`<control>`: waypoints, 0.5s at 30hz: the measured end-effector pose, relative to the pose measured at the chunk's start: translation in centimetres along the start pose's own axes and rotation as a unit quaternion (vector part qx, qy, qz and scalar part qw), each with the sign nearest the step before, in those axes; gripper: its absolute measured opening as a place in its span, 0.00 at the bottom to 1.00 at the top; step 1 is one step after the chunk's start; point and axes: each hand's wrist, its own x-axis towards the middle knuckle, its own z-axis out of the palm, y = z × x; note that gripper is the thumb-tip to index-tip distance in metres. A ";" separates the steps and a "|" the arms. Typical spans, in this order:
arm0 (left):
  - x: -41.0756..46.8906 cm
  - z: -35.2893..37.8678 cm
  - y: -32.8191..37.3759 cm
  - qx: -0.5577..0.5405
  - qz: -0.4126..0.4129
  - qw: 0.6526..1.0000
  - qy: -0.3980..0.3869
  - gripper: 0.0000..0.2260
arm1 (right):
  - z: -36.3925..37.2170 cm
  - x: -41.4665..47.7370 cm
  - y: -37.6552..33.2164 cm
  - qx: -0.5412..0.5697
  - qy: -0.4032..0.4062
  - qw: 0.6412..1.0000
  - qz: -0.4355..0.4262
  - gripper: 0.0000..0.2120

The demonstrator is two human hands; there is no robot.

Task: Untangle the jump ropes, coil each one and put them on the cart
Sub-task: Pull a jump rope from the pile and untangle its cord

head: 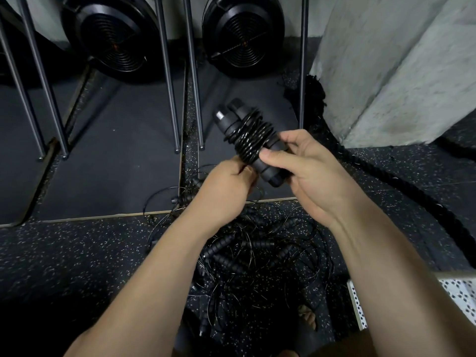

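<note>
Both hands are raised over the floor. The right hand [311, 171] grips the near end of a black jump rope bundle [247, 135]: two foam handles laid side by side, with thin black cable wound tight round their middle. Its thumb [270, 153] lies on top of the handles, just beside the last turn of the coil. The other fingers curl underneath, mostly hidden. The left hand [226, 186] is curled, its fingers pinching at the near-left edge of the coil and touching the wraps; cannot tell if a loose cable end sits in the pinch. The far handle ends stick out past the coil, tilted up and away from both hands. Directly below, on the dark speckled rubber floor [77, 253], lies a tangled pile of black jump ropes [257, 258], ribbed handles and thin loops, touching neither hand. The corner of a white perforated metal cart [461, 300] shows lower right, near the pile. A thick black braided rope [401, 186] runs along the floor past a grey concrete pillar [386, 73]. Two round black fan wheels [113, 34] stand at the back behind thin steel legs [167, 73].
</note>
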 end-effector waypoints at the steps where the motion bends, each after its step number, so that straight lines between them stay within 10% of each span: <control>1: -0.1 -0.2 0.0 0.004 -0.008 1.000 -0.001 0.13 | -0.2 0.0 -0.2 -0.024 -0.007 1.000 0.005 0.23; 9: -0.9 -0.7 0.6 0.090 0.004 0.994 -0.062 0.19 | -1.5 -0.6 -1.1 -0.204 -0.097 0.973 0.051 0.21; 15: -0.5 -0.6 0.7 0.055 0.045 0.997 -0.020 0.14 | -1.5 -0.5 -0.8 -0.080 -0.060 0.994 0.038 0.21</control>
